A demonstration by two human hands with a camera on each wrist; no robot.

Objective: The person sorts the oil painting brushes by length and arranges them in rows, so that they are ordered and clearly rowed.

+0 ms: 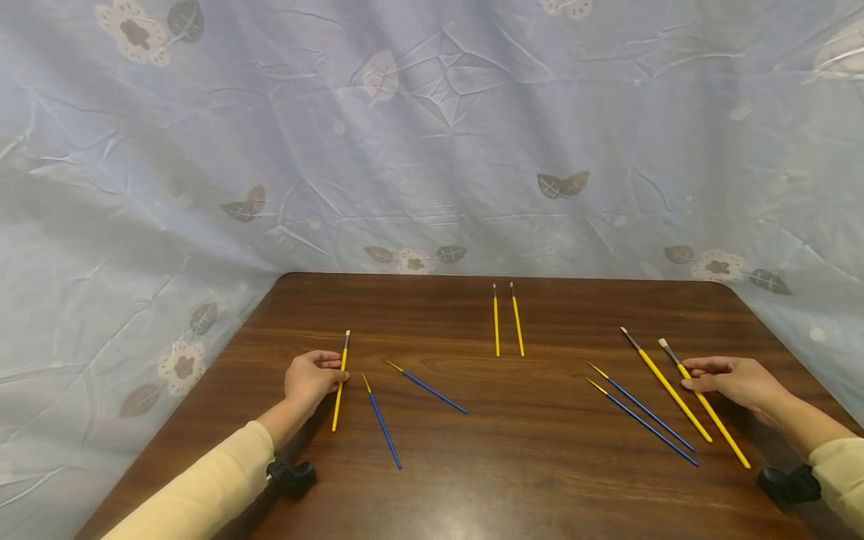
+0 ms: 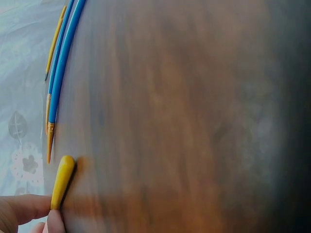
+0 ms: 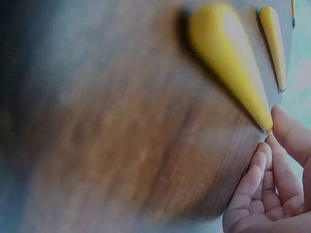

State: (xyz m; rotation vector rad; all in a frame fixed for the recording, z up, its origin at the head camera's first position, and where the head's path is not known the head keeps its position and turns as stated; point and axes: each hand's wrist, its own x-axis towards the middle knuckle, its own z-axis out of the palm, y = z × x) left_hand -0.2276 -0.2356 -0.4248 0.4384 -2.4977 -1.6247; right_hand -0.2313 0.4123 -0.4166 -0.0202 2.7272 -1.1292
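At the left of the table in the head view, my left hand (image 1: 312, 382) pinches a yellow-handled paintbrush (image 1: 340, 391) between thumb and fingers, bristles pointing away. Its handle end (image 2: 63, 177) shows large in the left wrist view. Beside it lie two blue-handled paintbrushes, a nearer one (image 1: 385, 426) and a slanted one (image 1: 434, 392). On the right, my right hand (image 1: 739, 384) pinches another yellow paintbrush (image 1: 725, 433) with wide pale bristles; its handle (image 3: 228, 60) looms in the right wrist view. Just left of that lies a yellow paintbrush (image 1: 675, 395).
Two blue paintbrushes, one upper (image 1: 648, 412) and one lower (image 1: 648, 426), lie side by side left of the right-hand yellow ones. Two thin yellow paintbrushes, left (image 1: 496, 326) and right (image 1: 518, 326), lie near the far edge. Patterned cloth (image 1: 445, 172) hangs behind the brown table (image 1: 513, 465).
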